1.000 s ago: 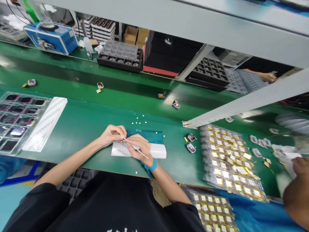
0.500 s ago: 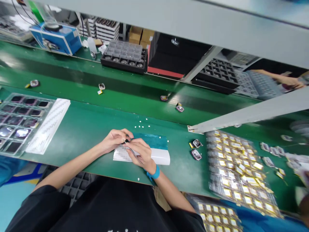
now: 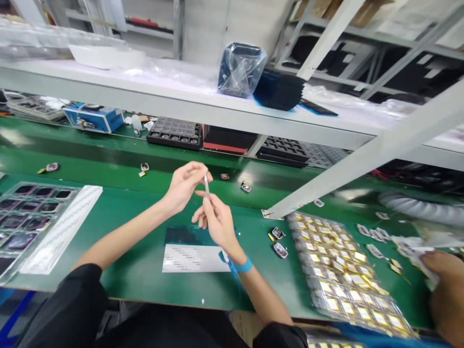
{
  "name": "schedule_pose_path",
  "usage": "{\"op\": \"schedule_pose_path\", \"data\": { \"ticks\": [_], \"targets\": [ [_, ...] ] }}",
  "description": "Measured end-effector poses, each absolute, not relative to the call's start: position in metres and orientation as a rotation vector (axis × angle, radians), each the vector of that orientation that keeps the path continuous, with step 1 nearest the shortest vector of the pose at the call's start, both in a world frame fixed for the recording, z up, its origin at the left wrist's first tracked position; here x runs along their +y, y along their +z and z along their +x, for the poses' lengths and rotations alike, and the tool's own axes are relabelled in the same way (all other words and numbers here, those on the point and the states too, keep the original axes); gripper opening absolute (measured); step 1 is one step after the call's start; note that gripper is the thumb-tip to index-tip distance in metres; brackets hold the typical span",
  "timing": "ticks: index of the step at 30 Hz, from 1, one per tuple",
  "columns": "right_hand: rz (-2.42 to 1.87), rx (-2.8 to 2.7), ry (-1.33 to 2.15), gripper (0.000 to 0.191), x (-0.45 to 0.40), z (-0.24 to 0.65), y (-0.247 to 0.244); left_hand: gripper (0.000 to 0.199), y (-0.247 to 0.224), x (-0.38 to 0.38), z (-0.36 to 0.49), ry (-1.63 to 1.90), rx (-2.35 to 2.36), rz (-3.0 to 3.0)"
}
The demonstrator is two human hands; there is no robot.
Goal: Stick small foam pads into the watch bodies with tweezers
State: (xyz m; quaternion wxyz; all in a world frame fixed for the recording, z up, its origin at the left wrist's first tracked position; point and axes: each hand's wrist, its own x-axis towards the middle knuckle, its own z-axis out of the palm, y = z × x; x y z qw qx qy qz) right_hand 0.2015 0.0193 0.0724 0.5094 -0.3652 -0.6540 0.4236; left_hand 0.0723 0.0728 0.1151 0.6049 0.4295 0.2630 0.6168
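Head view: green bench (image 3: pixel 126 280), beneath your fingers. White printed sheet (image 3: pixel 181 259), below them, nearer your body. Left hand (image 3: pixel 184 186): fingertips together; cannot tell whether clamped on anything. Right hand (image 3: pixel 220 222): fingers clamped on slim metal tool (image 3: pixel 206 184), its upper end at your left fingertips. Step, apparently: close tool work there; next move seems to call for steadiness.

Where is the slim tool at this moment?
In the head view, the slim tool is near the centre, higher in the picture than the white sheet, held in the right hand with its tip at the left hand's fingertips.
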Motion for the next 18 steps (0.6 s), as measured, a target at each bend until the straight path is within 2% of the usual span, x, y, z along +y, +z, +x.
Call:
{"op": "schedule_pose_path", "data": {
  "ticks": [3, 7, 13, 18],
  "targets": [
    [-0.887, -1.526, 0.891, 0.044, 0.049, 0.194, 0.102, 0.039, 0.147, 0.090, 0.088, 1.450, 0.584, 1.092],
    [-0.865, -1.478, 0.796, 0.047, 0.076, 0.183, 0.118, 0.030, 0.170, 0.109, 0.097, 1.484, 0.597, 1.196],
    [-0.833, -1.589, 0.785, 0.024, 0.073, 0.191, 0.126, 0.028, 0.178, 0.124, 0.083, 1.665, 0.700, 1.154],
    [-0.819, -1.689, 0.787, 0.023, 0.059, 0.194, 0.137, 0.026, 0.174, 0.124, 0.073, 1.761, 0.795, 1.092]
  ]
}}
